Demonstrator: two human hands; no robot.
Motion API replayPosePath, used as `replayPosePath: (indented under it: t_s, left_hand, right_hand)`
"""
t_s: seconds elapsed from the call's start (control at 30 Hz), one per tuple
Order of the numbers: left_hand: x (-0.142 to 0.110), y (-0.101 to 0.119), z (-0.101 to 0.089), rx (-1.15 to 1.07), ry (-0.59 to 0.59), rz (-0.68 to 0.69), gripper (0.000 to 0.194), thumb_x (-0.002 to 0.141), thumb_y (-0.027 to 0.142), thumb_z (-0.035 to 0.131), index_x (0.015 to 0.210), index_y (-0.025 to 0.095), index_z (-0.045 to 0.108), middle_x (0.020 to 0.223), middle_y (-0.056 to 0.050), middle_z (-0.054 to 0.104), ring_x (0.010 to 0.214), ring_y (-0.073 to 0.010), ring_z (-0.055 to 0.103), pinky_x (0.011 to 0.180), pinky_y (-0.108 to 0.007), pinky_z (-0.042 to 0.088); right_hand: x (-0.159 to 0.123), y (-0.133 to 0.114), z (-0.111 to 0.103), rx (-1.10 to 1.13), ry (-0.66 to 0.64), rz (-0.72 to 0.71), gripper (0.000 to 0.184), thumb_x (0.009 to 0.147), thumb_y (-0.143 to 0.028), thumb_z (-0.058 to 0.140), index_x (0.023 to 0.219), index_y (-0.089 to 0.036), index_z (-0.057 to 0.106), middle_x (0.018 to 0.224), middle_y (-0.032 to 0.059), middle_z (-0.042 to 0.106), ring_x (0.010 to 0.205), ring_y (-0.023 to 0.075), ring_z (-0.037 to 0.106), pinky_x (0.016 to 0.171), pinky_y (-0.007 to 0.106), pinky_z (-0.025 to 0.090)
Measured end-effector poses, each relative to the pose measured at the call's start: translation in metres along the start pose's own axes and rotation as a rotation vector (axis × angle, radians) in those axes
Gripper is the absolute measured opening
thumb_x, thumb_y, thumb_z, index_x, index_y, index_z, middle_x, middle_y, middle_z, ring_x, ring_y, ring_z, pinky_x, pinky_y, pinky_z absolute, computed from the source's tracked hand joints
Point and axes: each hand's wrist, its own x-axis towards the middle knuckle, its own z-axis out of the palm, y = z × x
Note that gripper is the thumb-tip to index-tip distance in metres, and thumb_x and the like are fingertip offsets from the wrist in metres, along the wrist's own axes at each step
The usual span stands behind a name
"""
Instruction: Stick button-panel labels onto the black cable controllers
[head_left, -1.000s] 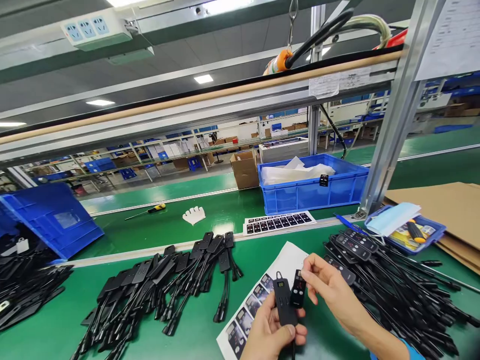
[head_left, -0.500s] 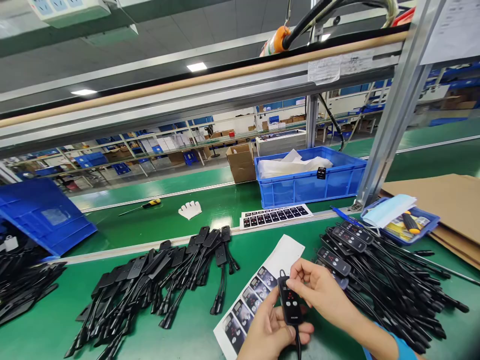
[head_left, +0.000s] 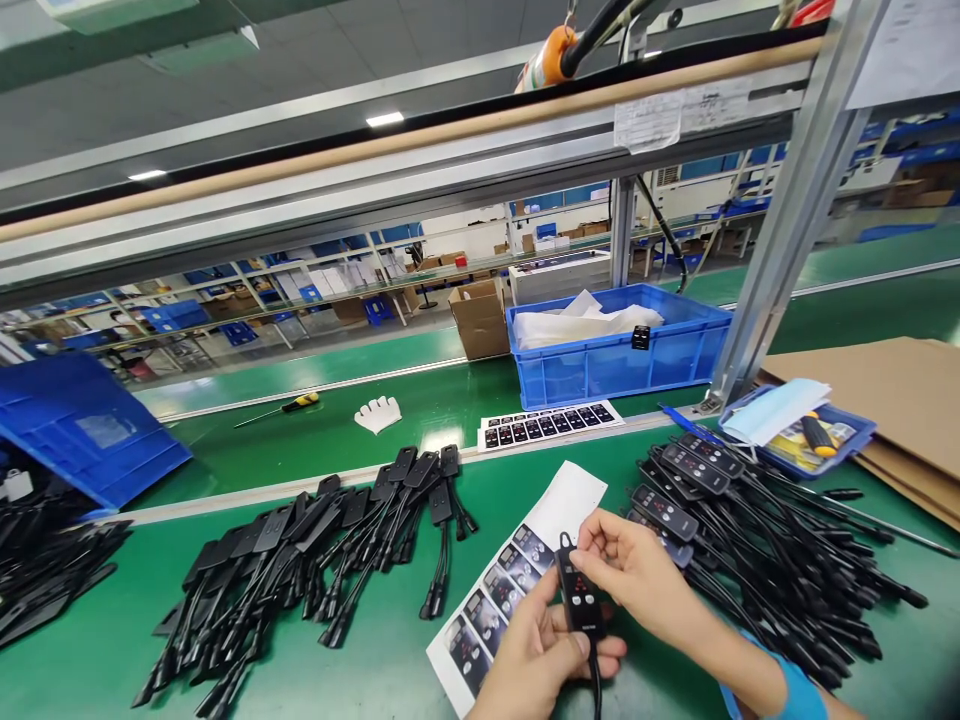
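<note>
A black inline controller (head_left: 579,590) with a cable at its lower end lies in my left hand (head_left: 536,645), fingers wrapped beneath and thumb on its lower side. Its face carries red marks and two pale buttons. My right hand (head_left: 626,570) is closed at the controller's upper end, thumb pressed on the face by the top edge. Whether the curled fingers hold anything else is hidden. Under my hands lies a white sheet of printed labels (head_left: 499,590). To the right is a heap of similar labelled controllers (head_left: 666,512) with cables.
Plain black controllers (head_left: 274,530) with cables are spread on the left. Behind stand a blue bin (head_left: 622,365), a second label sheet (head_left: 551,428), a white glove (head_left: 377,414) and a screwdriver (head_left: 300,401). A metal post (head_left: 780,230) rises at right, by a small blue tray (head_left: 847,440).
The view has shifted slightly. Both hands stay on the controller in nearly the same pose, with the right thumb still at its upper end.
</note>
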Motion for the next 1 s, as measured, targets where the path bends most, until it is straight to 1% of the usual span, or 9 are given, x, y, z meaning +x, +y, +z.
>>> replayPosePath:
  t_s: [0.3,0.4,0.5,0.6,0.67,0.77,0.83,0.93,1.0]
  left_hand:
    - [-0.001,-0.002,0.001,0.017,-0.005,0.024,0.076,0.068,0.035,0.080,0.132,0.019,0.044,0.107,-0.016,0.067,0.089,-0.0275,0.068,0.078,-0.037,0.053]
    - [-0.001,-0.002,0.000,0.017,-0.017,0.022,0.074,0.067,0.034,0.080,0.130,0.019,0.046,0.106,-0.016,0.067,0.090,-0.0278,0.068,0.078,-0.038,0.053]
    - [0.000,0.002,0.000,-0.005,-0.025,0.005,0.066,0.071,0.031,0.076,0.129,0.018,0.047,0.104,-0.015,0.068,0.088,-0.0278,0.069,0.077,-0.038,0.053]
    - [0.002,0.008,0.001,-0.068,-0.017,-0.004,0.051,0.083,0.033,0.061,0.129,0.016,0.046,0.100,-0.015,0.070,0.084,-0.0266,0.069,0.075,-0.037,0.053]
    - [0.003,0.012,0.001,-0.112,0.006,0.025,0.043,0.088,0.035,0.052,0.127,0.015,0.050,0.099,-0.015,0.069,0.084,-0.0261,0.069,0.073,-0.037,0.053]
    - [0.005,0.013,0.002,-0.167,0.075,0.091,0.038,0.090,0.035,0.049,0.122,0.016,0.054,0.099,-0.013,0.069,0.089,-0.0263,0.067,0.075,-0.038,0.053]
    - [0.006,0.010,0.001,-0.176,0.114,0.101,0.040,0.088,0.037,0.053,0.123,0.016,0.054,0.097,-0.013,0.069,0.091,-0.0265,0.066,0.078,-0.040,0.053]
    - [0.009,0.000,-0.002,-0.133,0.180,0.098,0.059,0.080,0.045,0.065,0.130,0.018,0.046,0.099,-0.012,0.068,0.085,-0.0259,0.067,0.075,-0.040,0.054]
    - [0.011,-0.009,-0.005,-0.071,0.230,0.112,0.075,0.075,0.050,0.069,0.136,0.020,0.038,0.104,-0.012,0.066,0.079,-0.0239,0.068,0.070,-0.037,0.056]
  right_hand:
    - [0.000,-0.002,0.000,-0.049,0.032,0.010,0.014,0.079,-0.029,0.059,0.074,-0.018,0.053,0.061,-0.0038,0.051,0.055,0.0104,0.048,0.050,0.021,0.040]
    - [0.001,0.001,-0.001,-0.141,0.066,-0.009,0.012,0.079,-0.029,0.060,0.083,-0.019,0.054,0.063,-0.0047,0.049,0.057,0.0115,0.049,0.053,0.022,0.042]
    - [0.001,0.005,-0.001,-0.211,0.060,-0.011,0.021,0.079,-0.029,0.060,0.097,-0.020,0.054,0.071,-0.0040,0.048,0.061,0.0125,0.051,0.053,0.022,0.043]
    - [-0.003,0.008,0.003,-0.218,-0.031,-0.022,0.030,0.076,-0.026,0.062,0.105,-0.021,0.055,0.085,-0.0004,0.054,0.071,0.0141,0.054,0.062,0.024,0.048]
    - [-0.007,0.009,0.007,-0.185,-0.096,-0.013,0.043,0.071,-0.021,0.066,0.112,-0.022,0.053,0.096,0.0019,0.056,0.078,0.0157,0.056,0.069,0.025,0.050]
    - [-0.012,0.008,0.012,0.020,-0.248,0.064,0.075,0.062,-0.020,0.076,0.129,-0.025,0.043,0.120,0.0069,0.053,0.095,0.0209,0.059,0.075,0.028,0.053]
    - [-0.013,0.007,0.012,0.131,-0.335,0.092,0.086,0.064,-0.027,0.077,0.139,-0.025,0.034,0.133,0.0106,0.047,0.106,0.0245,0.058,0.080,0.032,0.054]
    - [-0.011,0.007,0.010,0.017,-0.283,0.030,0.063,0.085,-0.041,0.056,0.141,-0.019,0.036,0.140,0.0134,0.045,0.120,0.0263,0.050,0.101,0.040,0.043]
    - [-0.010,0.008,0.009,-0.124,-0.211,-0.018,0.053,0.092,-0.042,0.042,0.139,-0.016,0.041,0.139,0.0137,0.046,0.125,0.0257,0.046,0.107,0.042,0.035]
